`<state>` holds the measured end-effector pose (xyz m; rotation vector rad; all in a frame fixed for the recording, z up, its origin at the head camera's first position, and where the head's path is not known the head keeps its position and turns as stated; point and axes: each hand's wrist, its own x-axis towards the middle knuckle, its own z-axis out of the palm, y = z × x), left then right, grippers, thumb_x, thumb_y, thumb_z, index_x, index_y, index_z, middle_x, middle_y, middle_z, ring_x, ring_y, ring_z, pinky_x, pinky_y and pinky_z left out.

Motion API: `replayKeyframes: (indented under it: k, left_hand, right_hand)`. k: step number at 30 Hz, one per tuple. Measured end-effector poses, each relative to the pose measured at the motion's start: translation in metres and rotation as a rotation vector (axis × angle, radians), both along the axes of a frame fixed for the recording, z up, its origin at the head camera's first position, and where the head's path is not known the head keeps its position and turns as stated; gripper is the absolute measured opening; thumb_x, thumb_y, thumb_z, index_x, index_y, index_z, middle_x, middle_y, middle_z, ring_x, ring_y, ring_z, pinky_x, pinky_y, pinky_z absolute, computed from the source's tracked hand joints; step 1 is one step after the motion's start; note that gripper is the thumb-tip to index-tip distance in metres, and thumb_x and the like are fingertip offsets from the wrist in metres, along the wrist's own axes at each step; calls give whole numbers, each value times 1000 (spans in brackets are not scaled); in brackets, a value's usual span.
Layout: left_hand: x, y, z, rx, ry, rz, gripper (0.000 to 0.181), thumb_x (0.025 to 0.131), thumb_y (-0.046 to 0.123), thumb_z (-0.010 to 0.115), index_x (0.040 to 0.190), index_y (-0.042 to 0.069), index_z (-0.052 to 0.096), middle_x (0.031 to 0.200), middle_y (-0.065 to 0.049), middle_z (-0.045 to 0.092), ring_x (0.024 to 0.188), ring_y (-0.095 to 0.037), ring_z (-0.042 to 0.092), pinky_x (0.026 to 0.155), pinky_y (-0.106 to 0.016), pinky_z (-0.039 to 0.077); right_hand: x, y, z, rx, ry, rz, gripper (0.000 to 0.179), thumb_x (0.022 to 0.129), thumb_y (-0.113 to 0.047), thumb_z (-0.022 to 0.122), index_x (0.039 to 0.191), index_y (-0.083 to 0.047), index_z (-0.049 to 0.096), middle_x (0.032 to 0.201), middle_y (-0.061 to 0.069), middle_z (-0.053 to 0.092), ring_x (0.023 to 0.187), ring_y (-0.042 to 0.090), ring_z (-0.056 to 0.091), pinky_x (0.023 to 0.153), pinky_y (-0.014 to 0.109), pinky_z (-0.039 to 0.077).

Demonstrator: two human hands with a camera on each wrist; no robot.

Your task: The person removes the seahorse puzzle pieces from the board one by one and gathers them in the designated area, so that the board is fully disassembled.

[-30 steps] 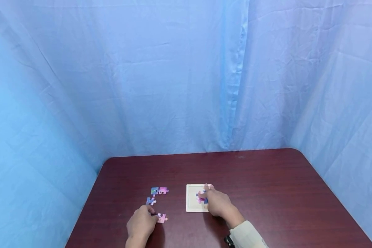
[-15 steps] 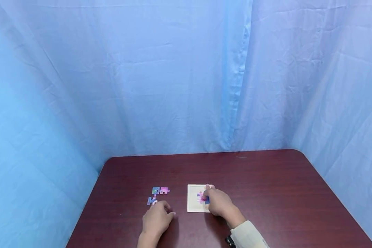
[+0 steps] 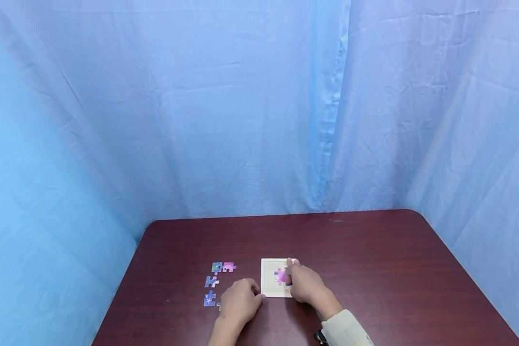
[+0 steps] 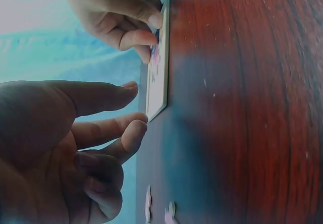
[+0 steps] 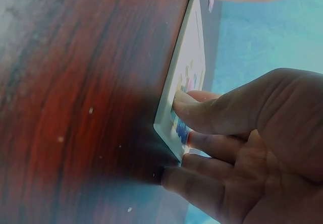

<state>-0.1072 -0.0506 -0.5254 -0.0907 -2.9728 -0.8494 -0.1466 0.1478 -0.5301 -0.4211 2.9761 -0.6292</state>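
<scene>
A square pale puzzle tray point(image 3: 269, 291) lies flat on the dark red table point(image 3: 372, 269), with joined pink and blue puzzle pieces point(image 3: 280, 276) in its right part. My right hand point(image 3: 306, 282) holds the tray's right side, its thumb bent over the pieces; its palm side shows in the right wrist view, where a blue piece point(image 5: 182, 131) lies between thumb and fingers. My left hand point(image 3: 240, 302) is at the tray's near left corner, fingertips right at its edge. Between its thumb and index finger nothing shows in the left wrist view.
Left of the tray lie several loose puzzle pieces: a pink one point(image 3: 229, 267), a blue-green one point(image 3: 216, 267), a blue one point(image 3: 210, 281) and one with a star point(image 3: 209, 299). Another is partly hidden behind my left hand. Blue curtains point(image 3: 242, 120) surround the table.
My left hand has slid right, from the loose pieces to the tray's corner, uncovering the star piece. My right hand has stayed on the tray with small finger shifts.
</scene>
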Motion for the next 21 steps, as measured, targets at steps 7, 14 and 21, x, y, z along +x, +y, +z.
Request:
replayKeyframes:
  k: [7,14,21]
  left_hand:
    - [-12,16,-7,-35,41,-44,15,78,24,85,81,15,74,78,0,71,69,-16,66,63,-40,52]
    - [-23,32,-10,-113,86,-48,24,80,26,87,94,9,78,88,-7,73,78,-26,74,67,-44,57]
    - [-31,44,-15,-150,102,-40,22,81,27,87,73,16,70,78,-4,67,70,-25,70,60,-41,53]
  right_hand:
    - [1,2,1,5,-1,7,33,74,5,75,64,-18,53,148,24,62,117,29,71,61,31,42]
    - [-4,2,-4,-20,10,-1,33,74,5,74,62,-18,53,109,17,73,67,20,56,55,33,39]
    - [-8,5,-12,-36,26,-3,29,69,5,73,70,-19,56,72,0,58,61,16,49,55,36,41]
